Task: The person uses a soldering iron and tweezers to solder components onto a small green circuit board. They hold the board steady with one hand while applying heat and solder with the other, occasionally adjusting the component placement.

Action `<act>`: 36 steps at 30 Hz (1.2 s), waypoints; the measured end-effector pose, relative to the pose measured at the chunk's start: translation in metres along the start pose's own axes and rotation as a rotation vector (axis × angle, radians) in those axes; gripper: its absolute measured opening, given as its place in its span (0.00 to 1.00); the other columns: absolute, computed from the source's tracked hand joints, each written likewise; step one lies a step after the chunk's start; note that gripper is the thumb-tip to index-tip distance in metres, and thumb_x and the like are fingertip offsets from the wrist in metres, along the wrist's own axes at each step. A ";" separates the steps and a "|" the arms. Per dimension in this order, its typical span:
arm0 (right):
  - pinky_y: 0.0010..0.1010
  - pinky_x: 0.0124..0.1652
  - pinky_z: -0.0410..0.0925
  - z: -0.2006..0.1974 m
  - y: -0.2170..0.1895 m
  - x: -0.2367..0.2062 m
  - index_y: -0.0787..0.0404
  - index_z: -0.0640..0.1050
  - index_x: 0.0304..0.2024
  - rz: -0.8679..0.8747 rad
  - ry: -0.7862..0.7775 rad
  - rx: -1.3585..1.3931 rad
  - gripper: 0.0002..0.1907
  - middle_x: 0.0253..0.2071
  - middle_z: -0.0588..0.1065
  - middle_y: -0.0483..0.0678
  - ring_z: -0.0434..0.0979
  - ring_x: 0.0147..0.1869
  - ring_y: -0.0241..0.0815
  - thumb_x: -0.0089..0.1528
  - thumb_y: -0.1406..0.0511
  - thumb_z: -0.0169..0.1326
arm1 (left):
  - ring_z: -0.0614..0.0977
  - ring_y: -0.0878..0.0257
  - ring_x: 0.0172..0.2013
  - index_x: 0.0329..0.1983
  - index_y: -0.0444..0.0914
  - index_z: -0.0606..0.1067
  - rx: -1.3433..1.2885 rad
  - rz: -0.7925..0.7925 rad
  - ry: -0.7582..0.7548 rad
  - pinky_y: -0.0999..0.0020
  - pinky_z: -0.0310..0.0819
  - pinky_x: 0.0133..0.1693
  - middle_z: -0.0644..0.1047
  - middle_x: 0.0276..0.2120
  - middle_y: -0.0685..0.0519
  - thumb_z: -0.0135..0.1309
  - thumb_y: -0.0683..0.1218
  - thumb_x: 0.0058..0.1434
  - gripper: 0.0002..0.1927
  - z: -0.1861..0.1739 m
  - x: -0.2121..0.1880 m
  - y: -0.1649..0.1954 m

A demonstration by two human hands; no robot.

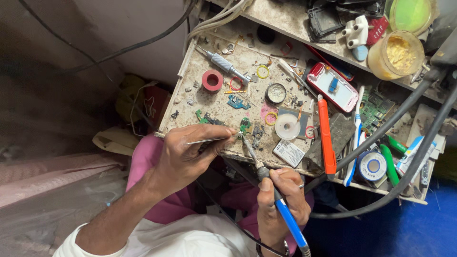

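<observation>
My left hand [188, 154] pinches thin metal tweezers [209, 140] whose tips reach a small green circuit board [244, 125] at the near edge of the workbench [190, 97]. My right hand [282, 197] grips a blue-handled soldering iron [278, 202], held like a pen. Its metal tip [243, 139] touches the same small board, just beside the tweezer tips. A black cable runs from the iron's rear down past my wrist.
The dirty bench holds a red tape roll [212, 80], a grey screwdriver [224, 64], an orange-handled tool [325, 137], a white solder spool [288, 126], a red-and-white phone shell [332, 86], a blue-labelled solder reel [372, 166], a toothbrush [356, 133] and thick black cables [395, 123].
</observation>
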State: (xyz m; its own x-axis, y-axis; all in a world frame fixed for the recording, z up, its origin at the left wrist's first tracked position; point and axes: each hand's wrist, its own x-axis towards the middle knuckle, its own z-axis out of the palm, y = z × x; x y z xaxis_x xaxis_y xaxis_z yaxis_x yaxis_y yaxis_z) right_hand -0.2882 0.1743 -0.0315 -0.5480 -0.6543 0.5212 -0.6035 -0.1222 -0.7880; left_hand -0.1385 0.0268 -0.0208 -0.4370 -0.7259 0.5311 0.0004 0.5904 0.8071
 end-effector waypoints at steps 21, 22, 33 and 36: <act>0.32 0.46 0.74 0.001 0.001 -0.001 0.69 0.77 0.43 0.033 0.031 0.027 0.08 0.33 0.76 0.53 0.78 0.41 0.44 0.62 0.72 0.59 | 0.88 0.63 0.38 0.45 0.37 0.77 0.003 0.003 -0.003 0.72 0.82 0.38 0.84 0.39 0.51 0.65 0.36 0.61 0.11 0.000 0.000 0.000; 0.32 0.45 0.74 0.001 0.001 -0.001 0.69 0.77 0.43 0.045 0.034 0.056 0.08 0.33 0.76 0.53 0.77 0.40 0.44 0.62 0.72 0.58 | 0.88 0.63 0.38 0.45 0.37 0.77 0.000 0.000 -0.004 0.72 0.83 0.38 0.84 0.39 0.51 0.65 0.36 0.61 0.11 -0.001 -0.001 0.000; 0.33 0.47 0.73 0.002 0.001 -0.001 0.69 0.77 0.43 0.009 0.020 0.034 0.08 0.31 0.76 0.52 0.77 0.41 0.44 0.62 0.72 0.59 | 0.88 0.62 0.37 0.45 0.36 0.77 -0.003 0.014 0.001 0.71 0.83 0.38 0.84 0.39 0.50 0.65 0.37 0.62 0.10 -0.001 0.000 0.001; 0.32 0.46 0.73 0.002 0.001 0.000 0.69 0.77 0.43 0.014 0.016 0.026 0.07 0.31 0.76 0.51 0.77 0.41 0.44 0.62 0.71 0.59 | 0.88 0.63 0.37 0.45 0.36 0.77 -0.002 0.012 -0.003 0.71 0.82 0.37 0.84 0.39 0.51 0.65 0.37 0.62 0.11 -0.001 0.000 0.001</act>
State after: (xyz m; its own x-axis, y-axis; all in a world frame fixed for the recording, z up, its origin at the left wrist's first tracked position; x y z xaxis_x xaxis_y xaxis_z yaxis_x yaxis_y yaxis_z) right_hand -0.2874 0.1732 -0.0327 -0.5661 -0.6438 0.5148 -0.5800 -0.1327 -0.8037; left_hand -0.1377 0.0272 -0.0196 -0.4393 -0.7180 0.5399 0.0077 0.5980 0.8015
